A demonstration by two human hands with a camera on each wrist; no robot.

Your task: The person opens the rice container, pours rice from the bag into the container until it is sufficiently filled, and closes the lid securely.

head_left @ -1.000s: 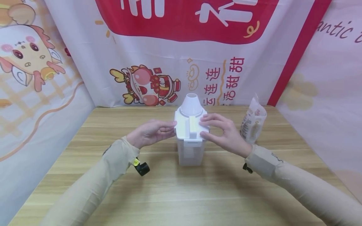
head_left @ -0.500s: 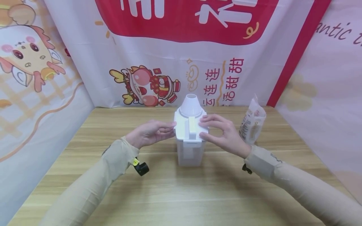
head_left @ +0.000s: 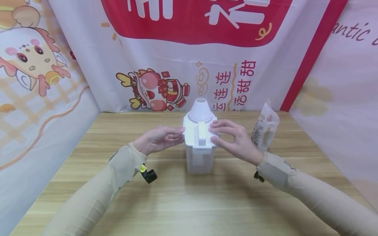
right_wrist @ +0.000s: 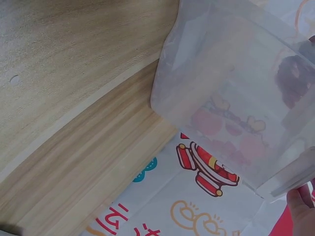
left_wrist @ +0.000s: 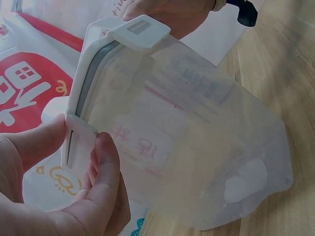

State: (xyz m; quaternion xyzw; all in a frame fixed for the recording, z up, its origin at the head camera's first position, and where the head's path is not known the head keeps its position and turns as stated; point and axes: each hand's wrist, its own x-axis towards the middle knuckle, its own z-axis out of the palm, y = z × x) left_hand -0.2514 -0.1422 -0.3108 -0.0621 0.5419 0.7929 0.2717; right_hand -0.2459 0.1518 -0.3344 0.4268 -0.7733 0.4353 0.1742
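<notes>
A translucent storage container (head_left: 200,160) stands upright on the table, its white lid (head_left: 192,132) in place. A cone-shaped white spout (head_left: 200,111) rises from the lid's far part, and a raised handle (head_left: 202,134) runs along the near part. From the left, my left hand (head_left: 160,138) pinches a white side clip (left_wrist: 81,142) between thumb and finger at the lid's edge. My right hand (head_left: 234,139) grips the lid's opposite edge with bent fingers and thumb; its fingertips (right_wrist: 298,204) show at the right clip (right_wrist: 290,174).
A printed plastic bag (head_left: 265,127) stands on the table (head_left: 189,203) behind my right wrist. Printed cloth (head_left: 171,52) hangs along the back, with more on both sides. A small black camera (head_left: 149,176) hangs under my left wrist.
</notes>
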